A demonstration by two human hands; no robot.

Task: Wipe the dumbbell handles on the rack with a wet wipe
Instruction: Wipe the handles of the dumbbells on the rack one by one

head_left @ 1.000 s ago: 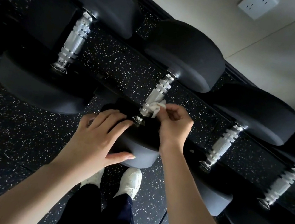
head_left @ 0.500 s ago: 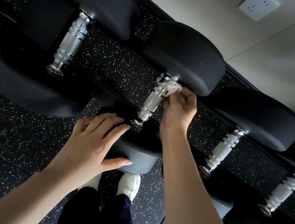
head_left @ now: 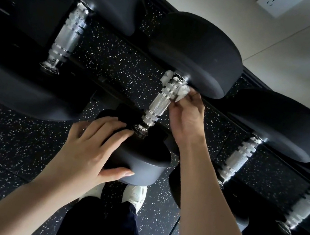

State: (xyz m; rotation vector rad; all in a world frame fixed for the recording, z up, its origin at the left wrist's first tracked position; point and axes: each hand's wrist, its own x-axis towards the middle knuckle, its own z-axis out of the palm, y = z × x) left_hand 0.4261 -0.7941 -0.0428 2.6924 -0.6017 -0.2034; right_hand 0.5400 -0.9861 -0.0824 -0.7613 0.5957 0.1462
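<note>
Four knurled handles are in my view, and I'm working the second from the left, the middle handle (head_left: 157,105). My right hand (head_left: 186,116) sits just to the right of that bar, fingers curled and pinching the wet wipe (head_left: 182,92). The wipe is bunched around the bar's far end, tight against the far head (head_left: 196,54), with a white tuft poking out on the left side of the bar.

My left hand (head_left: 90,147) is not gripping anything. Its fingers lie spread and fairly straight over the near head (head_left: 141,166) with the thumb along its front face, so I read that as steadying the dumbbell on the rack (head_left: 118,63).

Here's the relation that counts. The bar's long axis runs away from me, with the near end low by my left fingertips and the far end higher and leaning a little right. The wipe is at the far stop with nowhere further to go, so I judge the next stroke has to come back along that axis toward me and the near collar. The right hand can only travel down the bar's right flank. The left hand holds the end where that stroke would finish, and its fingertips nearly touch the collar, so I'd watch for a bump there.

On reach, the next handle (head_left: 240,159) lies off to the right and is clearly nearer my right hand. The left handle (head_left: 69,36) is well apart, across on the left arm's side.
</note>
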